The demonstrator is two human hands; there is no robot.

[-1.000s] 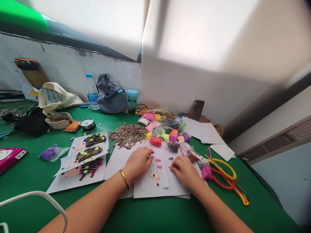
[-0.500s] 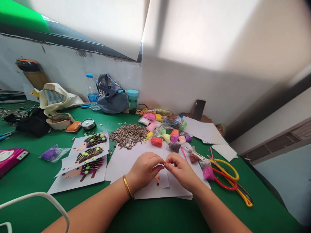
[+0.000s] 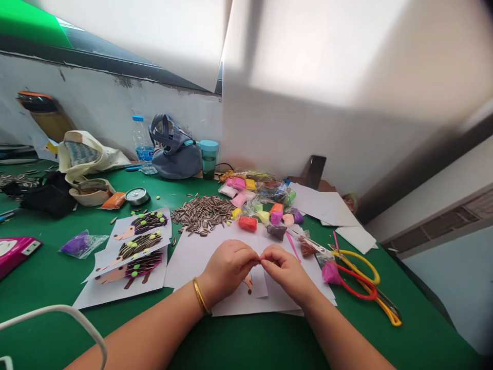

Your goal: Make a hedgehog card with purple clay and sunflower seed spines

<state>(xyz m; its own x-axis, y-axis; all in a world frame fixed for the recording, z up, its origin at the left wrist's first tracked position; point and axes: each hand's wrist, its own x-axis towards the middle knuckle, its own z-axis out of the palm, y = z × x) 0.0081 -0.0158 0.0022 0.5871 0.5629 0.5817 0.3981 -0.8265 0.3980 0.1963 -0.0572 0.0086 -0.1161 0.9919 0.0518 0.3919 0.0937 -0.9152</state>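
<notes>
Together, left hand (image 3: 228, 267) and right hand (image 3: 287, 272) fingertip to fingertip, anything between them hidden.

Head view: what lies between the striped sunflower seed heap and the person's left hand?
In the head view, a white paper sheet lies between the seed heap and left hand.

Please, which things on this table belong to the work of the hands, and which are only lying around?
For the work: left hand, right hand, paper hedgehog, sunflower seeds, bagged modelling clay.
Lying around: water bottle, grey bag, teal cup, canvas tote bag.
</notes>
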